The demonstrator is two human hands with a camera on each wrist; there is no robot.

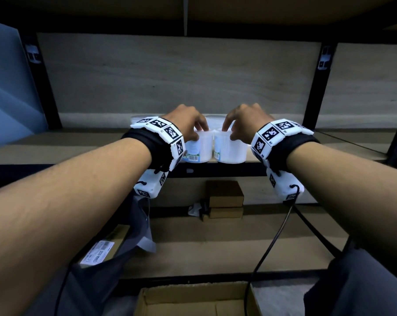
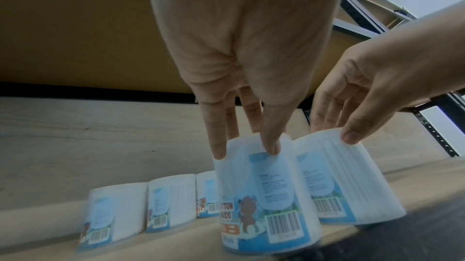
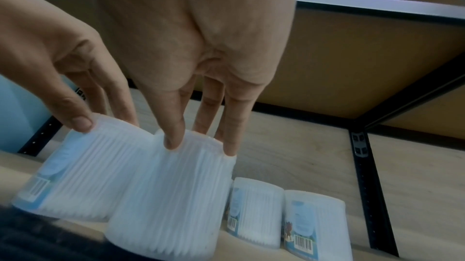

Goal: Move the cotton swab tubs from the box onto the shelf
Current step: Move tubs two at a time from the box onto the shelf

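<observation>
Two white cotton swab tubs stand side by side at the front edge of the wooden shelf. My left hand pinches the lid rim of the left tub from above. The left wrist view shows its fingertips on that tub, with its bear label and barcode. My right hand grips the right tub the same way, and its fingertips sit on the tub. Several more tubs stand in a row behind. The open cardboard box lies below, near me.
Black shelf uprights frame the bay. On the lower shelf sit stacked brown boxes and a flat labelled box under grey plastic. Black cables hang from my wrists. Bare shelf board extends to the left and right of the tubs.
</observation>
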